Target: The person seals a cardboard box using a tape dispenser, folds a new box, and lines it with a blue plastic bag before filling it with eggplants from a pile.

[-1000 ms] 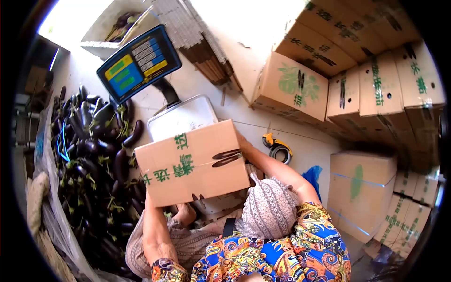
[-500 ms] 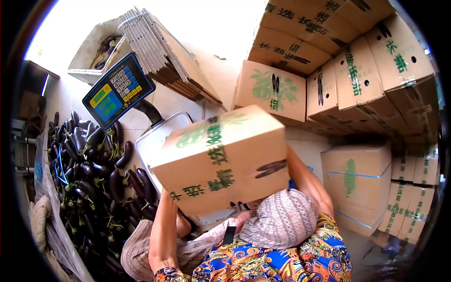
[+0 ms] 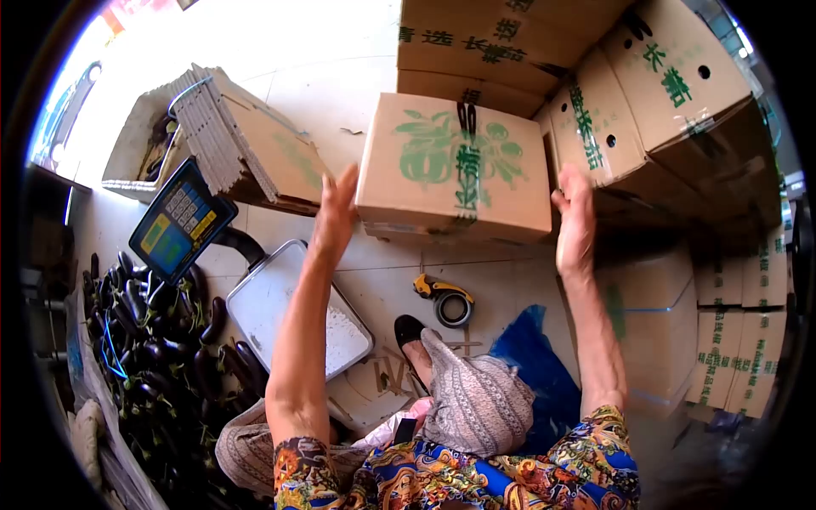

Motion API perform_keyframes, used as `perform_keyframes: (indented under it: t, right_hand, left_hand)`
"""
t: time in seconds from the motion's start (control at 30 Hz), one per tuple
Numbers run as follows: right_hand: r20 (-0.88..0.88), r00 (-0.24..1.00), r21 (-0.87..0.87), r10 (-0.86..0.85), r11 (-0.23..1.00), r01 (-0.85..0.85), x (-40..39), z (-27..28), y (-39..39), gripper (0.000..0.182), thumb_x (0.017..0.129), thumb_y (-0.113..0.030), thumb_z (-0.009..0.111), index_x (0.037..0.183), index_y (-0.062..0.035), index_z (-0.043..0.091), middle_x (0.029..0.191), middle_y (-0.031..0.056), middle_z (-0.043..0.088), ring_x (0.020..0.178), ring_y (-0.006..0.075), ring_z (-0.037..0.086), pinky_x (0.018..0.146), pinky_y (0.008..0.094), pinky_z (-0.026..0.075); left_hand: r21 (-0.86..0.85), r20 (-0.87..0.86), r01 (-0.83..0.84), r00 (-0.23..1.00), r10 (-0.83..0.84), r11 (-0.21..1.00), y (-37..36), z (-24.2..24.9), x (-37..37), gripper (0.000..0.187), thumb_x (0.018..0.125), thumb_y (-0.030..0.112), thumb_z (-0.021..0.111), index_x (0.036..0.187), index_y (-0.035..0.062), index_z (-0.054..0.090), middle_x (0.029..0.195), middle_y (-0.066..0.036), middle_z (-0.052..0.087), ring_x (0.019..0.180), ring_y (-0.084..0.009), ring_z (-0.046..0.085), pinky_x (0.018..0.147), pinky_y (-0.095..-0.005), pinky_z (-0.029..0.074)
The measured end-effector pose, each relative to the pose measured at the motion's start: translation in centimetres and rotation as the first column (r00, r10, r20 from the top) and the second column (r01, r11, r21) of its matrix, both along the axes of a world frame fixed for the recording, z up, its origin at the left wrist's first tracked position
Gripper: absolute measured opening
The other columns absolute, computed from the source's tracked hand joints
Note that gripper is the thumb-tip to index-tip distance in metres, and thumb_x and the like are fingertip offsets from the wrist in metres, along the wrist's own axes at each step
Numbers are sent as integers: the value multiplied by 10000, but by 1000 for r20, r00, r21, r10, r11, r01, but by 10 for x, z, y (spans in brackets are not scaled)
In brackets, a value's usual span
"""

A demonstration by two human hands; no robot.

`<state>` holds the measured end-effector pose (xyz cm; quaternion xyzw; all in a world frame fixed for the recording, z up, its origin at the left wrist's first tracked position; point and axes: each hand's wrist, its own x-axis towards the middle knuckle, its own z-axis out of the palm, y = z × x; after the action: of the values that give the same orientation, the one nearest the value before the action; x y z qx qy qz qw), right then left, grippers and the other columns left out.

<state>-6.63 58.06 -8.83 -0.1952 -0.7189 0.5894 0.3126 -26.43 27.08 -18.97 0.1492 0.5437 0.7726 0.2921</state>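
Note:
A closed brown carton (image 3: 416,191) with green print sits at the upper middle, in front of the stacked boxes. My left hand (image 3: 337,208) is at its left side, fingers apart and holding nothing. At the right side of the carton, my right hand (image 3: 575,217) is raised with its fingers spread, and a small gap shows between it and the cardboard. Below the left hand, the metal scale platform (image 3: 272,297) lies bare, with its blue and black display (image 3: 183,221) beside it.
Eggplants (image 3: 161,340) are heaped at the left. Folded cartons (image 3: 255,136) stand beside a white bin (image 3: 127,157). A tape dispenser (image 3: 453,308) and blue plastic (image 3: 544,365) lie on the floor. Cartons (image 3: 654,323) stand at the right.
The carton has moved from over the scale and my lap to the upper middle by the stacked boxes. Both hands have reached forward and opened off it. The platform and tape dispenser have come into view.

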Motion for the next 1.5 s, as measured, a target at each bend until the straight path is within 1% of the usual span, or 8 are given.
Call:
perform_keyframes:
  t: [0.1,0.2,0.37,0.67,1.1,1.2,1.37,1.5]
  right_hand:
    - [112,987,421,-117,905,60,35,-16,-47,750,856,-185,765,1472,-2,377,1476,198,428,1352,313,424,1127,430,328]
    - [-34,938,723,-345,640,261,32,-34,-55,827,828,-218,800,1474,15,338,1486,233,378,1358,358,394,1134,441,308]
    - [288,923,156,-257,963,220,50,-79,-44,601,834,-313,799,1260,28,547,1130,206,644,1065,345,617,898,412,481]
    - [179,911,219,-371,918,331,5,-107,-16,668,786,-560,789,1089,10,616,904,137,692,842,253,655,775,371,508]
    - [447,834,453,-324,886,101,1,-96,1,652,902,-564,642,1023,76,613,910,274,694,907,459,659,786,471,510]
    - [483,802,443,-352,888,123,4,-91,-7,525,917,-482,647,957,41,668,877,241,703,841,392,693,742,436,520]
    - [739,646,-77,193,976,-204,26,-103,-42,342,889,-354,715,867,-12,722,675,116,673,653,150,644,630,314,517]
    - [387,855,209,346,870,-447,-35,-41,-137,292,894,-301,722,985,-25,700,801,146,704,703,208,677,663,328,529]
  left_hand:
    - [-254,74,53,997,-35,966,2,1,49,843,978,716,182,1585,131,191,1639,-110,193,1517,-282,115,1195,-531,72]
    - [-315,59,19,998,-1,949,5,-28,65,777,1000,652,242,1568,121,225,1610,-88,247,1489,-264,184,1191,-493,116]
    - [-354,-73,24,996,-54,935,-2,-4,65,726,1007,543,413,1558,106,231,1575,-134,298,1446,-266,281,1169,-404,215]
    - [-254,-420,-217,902,95,942,39,-21,40,547,984,309,620,1408,42,401,1212,-117,586,1105,-198,524,971,-312,422]
    - [-222,-302,-167,949,96,961,46,-22,37,614,976,329,630,1463,62,369,1327,-142,551,1220,-209,490,1049,-338,377]
    - [-201,-340,-161,937,85,966,41,-40,31,687,970,247,638,1512,29,277,1422,-187,501,1304,-247,469,1086,-364,364]
    - [-295,-823,-587,557,111,754,-16,47,71,471,872,89,683,1319,17,551,1266,-248,588,1168,-421,569,1002,-406,464]
    - [-265,-707,-747,581,404,609,-61,83,70,314,904,9,610,1218,19,618,1156,-177,624,1035,-279,641,877,-359,530]
